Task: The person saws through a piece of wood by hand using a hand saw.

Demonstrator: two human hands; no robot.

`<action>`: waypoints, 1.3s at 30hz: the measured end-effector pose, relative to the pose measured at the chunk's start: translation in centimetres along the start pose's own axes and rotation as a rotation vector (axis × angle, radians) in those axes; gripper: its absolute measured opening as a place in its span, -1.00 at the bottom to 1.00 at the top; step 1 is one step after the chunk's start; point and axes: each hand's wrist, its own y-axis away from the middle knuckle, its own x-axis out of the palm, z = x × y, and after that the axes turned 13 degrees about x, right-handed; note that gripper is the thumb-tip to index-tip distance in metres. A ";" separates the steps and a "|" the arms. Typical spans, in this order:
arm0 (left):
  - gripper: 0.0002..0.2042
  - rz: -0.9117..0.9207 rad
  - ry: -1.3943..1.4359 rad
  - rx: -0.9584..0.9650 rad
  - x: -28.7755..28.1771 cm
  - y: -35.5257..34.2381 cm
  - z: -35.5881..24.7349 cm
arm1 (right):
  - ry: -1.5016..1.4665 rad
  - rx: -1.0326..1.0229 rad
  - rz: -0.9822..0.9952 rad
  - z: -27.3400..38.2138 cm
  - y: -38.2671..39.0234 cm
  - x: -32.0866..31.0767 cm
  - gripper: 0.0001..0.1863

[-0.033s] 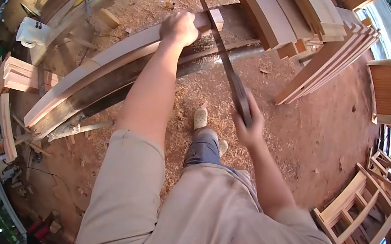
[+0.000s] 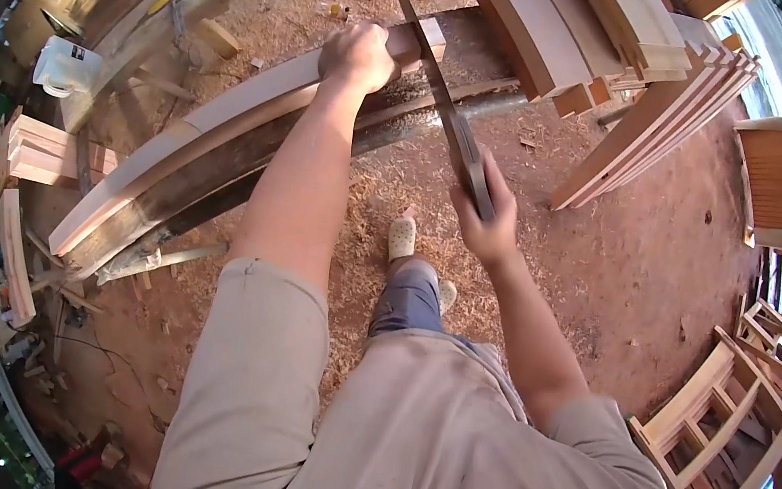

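A long curved wooden piece (image 2: 229, 109) runs from the lower left up to the upper middle, lying on a dark bench beam (image 2: 147, 220). My left hand (image 2: 358, 57) is closed over it near its far end. In my right hand (image 2: 489, 217) is the dark handle of a handsaw (image 2: 445, 101), with the fingers wrapped round it. The saw's long blade crosses the wooden piece just right of my left hand and reaches toward the top edge. Where the teeth meet the wood, any cut is too small to make out.
Stacked curved boards (image 2: 515, 20) stand at the upper right, with leaning planks (image 2: 651, 127) beside them. Wooden frames (image 2: 728, 427) lie at the lower right. A white plastic container (image 2: 66, 66) and short wood blocks (image 2: 51, 151) are on the left. Sawdust and shavings (image 2: 361, 276) cover the floor.
My right hand has pushed the saw forward and slightly left, away from me. The left hand and the curved wooden piece stay put.
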 end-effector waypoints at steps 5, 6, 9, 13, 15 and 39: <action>-0.68 -0.018 0.011 -0.066 -0.3 1.2 2.1 | -0.031 -0.057 0.025 9.0 -3.7 1.9 -0.36; -0.65 -0.049 0.023 -0.067 -0.3 1.1 1.8 | 0.010 -0.008 0.057 9.6 -3.5 1.4 -0.34; -0.67 -0.030 -0.017 -0.024 -0.1 -0.2 0.6 | 0.013 0.006 0.003 5.4 -0.4 0.1 -0.31; -0.74 -0.083 -0.052 -0.035 0.6 0.1 4.5 | 0.095 0.067 0.037 1.6 13.0 -3.8 -0.29; -0.73 -0.044 -0.049 -0.030 -0.3 0.5 2.7 | 0.107 0.160 0.050 1.5 19.1 -7.2 -0.29; -0.68 -0.133 -0.024 -0.024 2.1 -0.6 5.7 | 0.181 -0.009 0.052 3.1 13.5 -6.2 -0.33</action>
